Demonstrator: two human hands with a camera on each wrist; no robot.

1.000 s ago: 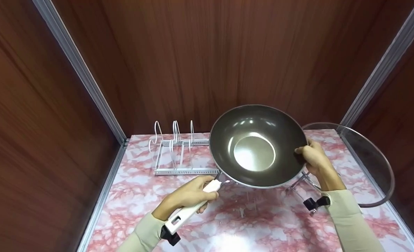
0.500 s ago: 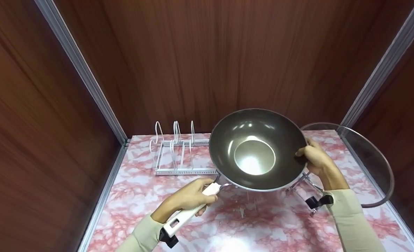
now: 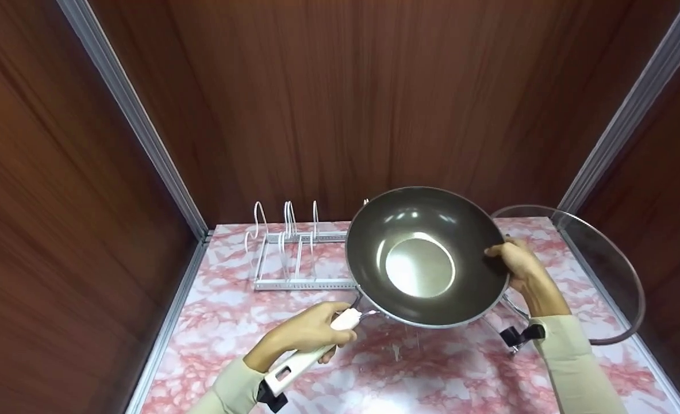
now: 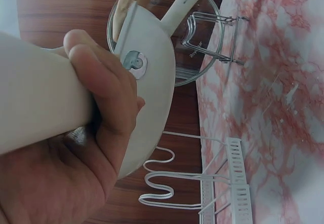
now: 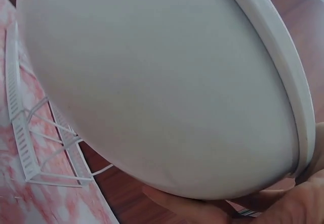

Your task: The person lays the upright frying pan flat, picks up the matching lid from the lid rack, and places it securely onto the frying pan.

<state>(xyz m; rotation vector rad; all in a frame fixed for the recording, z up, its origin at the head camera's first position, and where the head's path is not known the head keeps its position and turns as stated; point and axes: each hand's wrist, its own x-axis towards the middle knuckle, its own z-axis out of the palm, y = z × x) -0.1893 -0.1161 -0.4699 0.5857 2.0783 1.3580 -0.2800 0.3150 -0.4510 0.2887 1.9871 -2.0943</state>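
A wok [image 3: 420, 267] with a dark inside and a pale outside is held up over the table, its opening tilted towards the head camera. My left hand [image 3: 310, 329] grips its white handle [image 3: 296, 368], fingers wrapped round it in the left wrist view. At the wok's right edge my right hand [image 3: 521, 267] holds the rim, thumb on the inside. In the right wrist view its fingers [image 5: 190, 209] lie under the wok's pale outer wall. A clear glass lid [image 3: 604, 270] stands upright at the right, behind the right forearm, in a metal wire stand [image 4: 236, 37].
A white wire rack [image 3: 305, 284] with several upright loops sits at the back left, its right part hidden behind the wok. The table [image 3: 219, 322] has a red and white marbled top. Brown wood-grain panels [image 3: 340, 103] with grey metal corner posts enclose the back and sides.
The wok has come down a little in the head view, both hands keeping their hold on it. Another loop of the rack shows beside its upper left rim. The lid stays in place.
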